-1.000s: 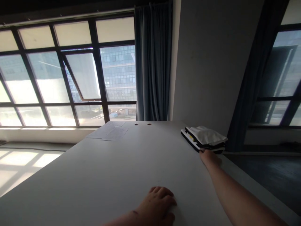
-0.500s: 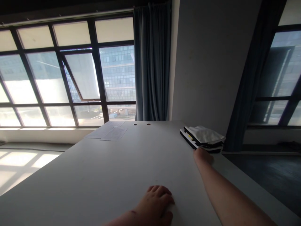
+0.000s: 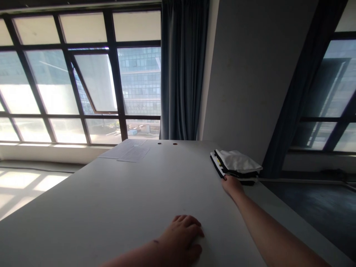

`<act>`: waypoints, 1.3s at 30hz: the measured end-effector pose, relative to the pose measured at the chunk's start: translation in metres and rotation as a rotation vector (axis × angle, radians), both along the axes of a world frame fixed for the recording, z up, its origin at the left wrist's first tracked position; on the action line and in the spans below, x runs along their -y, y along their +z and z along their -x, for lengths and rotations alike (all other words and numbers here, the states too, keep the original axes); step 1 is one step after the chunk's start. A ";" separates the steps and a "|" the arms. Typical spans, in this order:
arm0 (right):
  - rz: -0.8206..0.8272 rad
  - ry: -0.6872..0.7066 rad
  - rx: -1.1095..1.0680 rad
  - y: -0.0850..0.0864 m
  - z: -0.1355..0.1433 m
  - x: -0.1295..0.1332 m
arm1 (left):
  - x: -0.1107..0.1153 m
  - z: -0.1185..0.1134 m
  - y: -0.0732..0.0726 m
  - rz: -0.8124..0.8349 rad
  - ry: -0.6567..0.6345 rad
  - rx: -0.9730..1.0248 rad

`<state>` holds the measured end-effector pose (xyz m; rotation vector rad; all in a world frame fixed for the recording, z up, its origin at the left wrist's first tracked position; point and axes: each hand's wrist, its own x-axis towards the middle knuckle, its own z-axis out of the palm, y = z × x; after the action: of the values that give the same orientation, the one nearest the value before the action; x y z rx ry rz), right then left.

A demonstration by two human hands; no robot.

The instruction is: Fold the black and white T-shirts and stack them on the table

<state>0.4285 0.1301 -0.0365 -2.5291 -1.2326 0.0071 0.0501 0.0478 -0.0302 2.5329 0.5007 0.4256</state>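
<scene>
A stack of folded black and white cloth (image 3: 240, 162) lies at the far right of the white table (image 3: 133, 200), with a small yellow patch at its left side. My right hand (image 3: 233, 185) is at the near edge of the stack, its fingers closed on the lower layers; some fingertips are hidden by the cloth. Nearer to me, my left hand (image 3: 187, 237) rests on the tabletop, palm down, fingers slightly bent and apart, holding nothing.
Sheets of paper (image 3: 133, 152) lie at the table's far left corner. Two small round holes (image 3: 159, 143) show near the far edge. Beyond stand windows, a blue curtain (image 3: 182, 74) and a grey pillar (image 3: 250, 74).
My right hand has shifted slightly left along the near edge of the stack and its fingers have closed on it. The view has tilted a little. My left hand stays nearly in place.
</scene>
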 end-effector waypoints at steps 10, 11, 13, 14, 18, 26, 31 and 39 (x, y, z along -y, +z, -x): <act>-0.093 0.574 -0.025 0.013 0.185 0.085 | -0.030 0.009 -0.017 0.166 0.370 0.360; -0.076 0.658 -0.041 0.016 0.205 0.100 | -0.034 0.011 -0.016 0.173 0.389 0.410; -0.020 0.819 -0.061 0.021 0.238 0.127 | -0.039 0.017 -0.013 0.140 0.381 0.491; 0.005 0.914 -0.054 0.023 0.250 0.137 | -0.039 0.019 -0.010 0.101 0.359 0.511; 0.100 1.216 0.021 0.021 0.268 0.154 | -0.035 0.021 -0.002 -0.089 0.305 0.400; -0.273 1.214 -0.106 0.007 0.238 0.134 | -0.054 0.020 0.000 -0.023 0.553 0.557; -0.504 1.066 -0.236 0.009 0.237 0.135 | -0.113 0.061 0.004 0.183 0.918 0.617; -0.330 1.063 -0.162 0.010 0.236 0.132 | -0.136 0.109 0.017 -0.163 0.590 0.312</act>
<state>0.1929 -0.0019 -0.0268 -1.3388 -2.1150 0.2246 -0.0587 0.1840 -0.0132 2.3625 1.1248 1.0923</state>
